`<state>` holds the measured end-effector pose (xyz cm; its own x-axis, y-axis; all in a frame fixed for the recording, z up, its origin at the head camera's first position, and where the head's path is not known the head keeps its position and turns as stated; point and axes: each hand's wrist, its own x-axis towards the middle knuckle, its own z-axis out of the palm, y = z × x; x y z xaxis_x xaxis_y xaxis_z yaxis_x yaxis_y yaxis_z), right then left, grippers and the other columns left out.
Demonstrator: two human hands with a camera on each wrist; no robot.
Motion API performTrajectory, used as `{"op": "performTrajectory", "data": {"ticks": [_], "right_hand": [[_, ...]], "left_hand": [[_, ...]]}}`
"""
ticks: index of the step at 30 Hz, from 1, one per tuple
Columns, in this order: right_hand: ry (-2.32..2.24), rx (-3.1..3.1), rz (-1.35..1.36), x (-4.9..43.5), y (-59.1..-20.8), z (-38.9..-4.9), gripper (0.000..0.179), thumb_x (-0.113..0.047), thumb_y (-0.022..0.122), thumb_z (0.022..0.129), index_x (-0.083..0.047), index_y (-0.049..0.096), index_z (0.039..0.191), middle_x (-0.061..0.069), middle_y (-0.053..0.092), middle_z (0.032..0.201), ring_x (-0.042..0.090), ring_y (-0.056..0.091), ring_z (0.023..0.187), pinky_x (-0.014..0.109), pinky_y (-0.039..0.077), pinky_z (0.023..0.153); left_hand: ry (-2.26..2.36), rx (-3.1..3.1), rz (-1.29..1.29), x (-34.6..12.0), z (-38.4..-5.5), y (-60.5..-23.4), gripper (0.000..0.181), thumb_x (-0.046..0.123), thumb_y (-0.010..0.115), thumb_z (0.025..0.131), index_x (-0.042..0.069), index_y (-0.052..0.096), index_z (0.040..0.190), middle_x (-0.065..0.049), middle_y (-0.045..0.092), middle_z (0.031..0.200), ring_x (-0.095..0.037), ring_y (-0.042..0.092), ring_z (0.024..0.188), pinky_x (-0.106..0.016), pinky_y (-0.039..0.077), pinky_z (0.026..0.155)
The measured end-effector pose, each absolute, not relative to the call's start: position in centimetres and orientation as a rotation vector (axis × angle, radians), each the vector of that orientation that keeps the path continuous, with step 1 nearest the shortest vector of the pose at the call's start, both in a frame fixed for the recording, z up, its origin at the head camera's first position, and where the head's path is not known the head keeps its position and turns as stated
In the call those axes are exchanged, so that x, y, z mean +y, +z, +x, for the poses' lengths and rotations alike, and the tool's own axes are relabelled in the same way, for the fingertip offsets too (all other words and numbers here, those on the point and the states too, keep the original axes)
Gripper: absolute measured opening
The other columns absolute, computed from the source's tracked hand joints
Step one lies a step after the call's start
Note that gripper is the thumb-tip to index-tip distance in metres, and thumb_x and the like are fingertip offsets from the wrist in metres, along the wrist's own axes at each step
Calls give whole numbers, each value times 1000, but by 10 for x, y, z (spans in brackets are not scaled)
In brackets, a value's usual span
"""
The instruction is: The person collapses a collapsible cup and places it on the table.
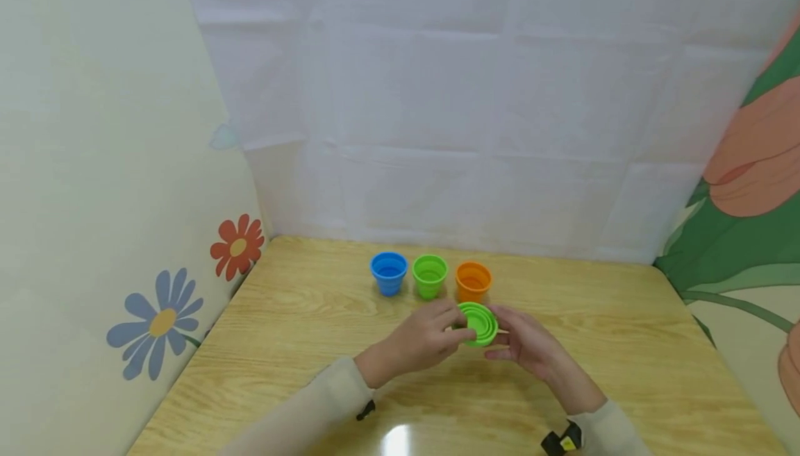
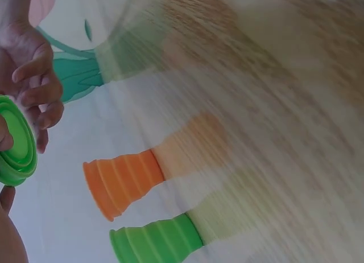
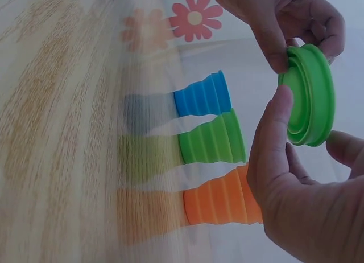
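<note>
A bright green collapsible cup (image 1: 478, 324), pressed down into a flat ringed disc, is held above the table between my hands. My left hand (image 1: 428, 334) pinches its rim from the left, with the thumb over the ringed inside. On the right, my right hand (image 1: 530, 345) has its fingers spread around the disc's edge. In the right wrist view, a finger of that hand touches the underside of the flattened cup (image 3: 310, 98), while its thumb is close to the rim; whether the thumb presses there I cannot tell.
Behind my hands an expanded blue cup (image 1: 389, 274), green cup (image 1: 430, 277) and orange cup (image 1: 473, 281) stand in a row on the wood-grain table (image 1: 300, 317). A white sheet (image 1: 437, 130) hangs behind the table; flower-printed panels flank it.
</note>
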<state>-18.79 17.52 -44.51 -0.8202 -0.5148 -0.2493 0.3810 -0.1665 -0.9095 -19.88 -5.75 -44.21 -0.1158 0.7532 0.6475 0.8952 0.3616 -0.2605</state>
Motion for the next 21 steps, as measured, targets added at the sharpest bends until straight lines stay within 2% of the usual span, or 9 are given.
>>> {"op": "performTrajectory", "data": {"ticks": [5,10,14,18,21], "right_hand": [[-2027,1537,-160,175,-444,-188,47,-34,47,98,-5,42,134,4,61,109,17,63,93,33,56,75],[-2037,1529,-151,176,-445,-189,39,-23,48,97,-4,42,131,6,60,111,18,63,93,32,55,76],[-2030,1540,-147,177,-446,-189,39,-19,49,96,-4,43,131,7,60,113,18,63,93,34,55,78],[-2026,1561,-135,177,-447,-188,40,-18,50,95,-4,42,132,7,60,113,18,64,92,35,55,79],[-2026,1570,-123,179,-448,-189,40,-19,50,95,-4,43,132,7,60,113,18,64,90,35,55,78]], "left_hand": [[-156,-1863,-1457,-57,-199,-448,20,8,61,86,21,68,100,5,62,95,-13,54,92,-23,47,87],[-48,-1835,-1488,-57,-199,-452,26,13,43,99,22,67,105,5,61,99,-16,54,95,-28,47,89],[-2,-1789,-1507,-56,-198,-452,35,12,33,101,22,66,106,4,62,101,-18,55,94,-30,48,88],[29,-1750,-1529,-55,-198,-451,33,11,35,100,21,66,105,3,63,100,-17,57,93,-31,48,87],[67,-1799,-1535,-54,-196,-451,27,13,42,97,22,64,109,3,62,102,-17,56,96,-30,47,88]]}}
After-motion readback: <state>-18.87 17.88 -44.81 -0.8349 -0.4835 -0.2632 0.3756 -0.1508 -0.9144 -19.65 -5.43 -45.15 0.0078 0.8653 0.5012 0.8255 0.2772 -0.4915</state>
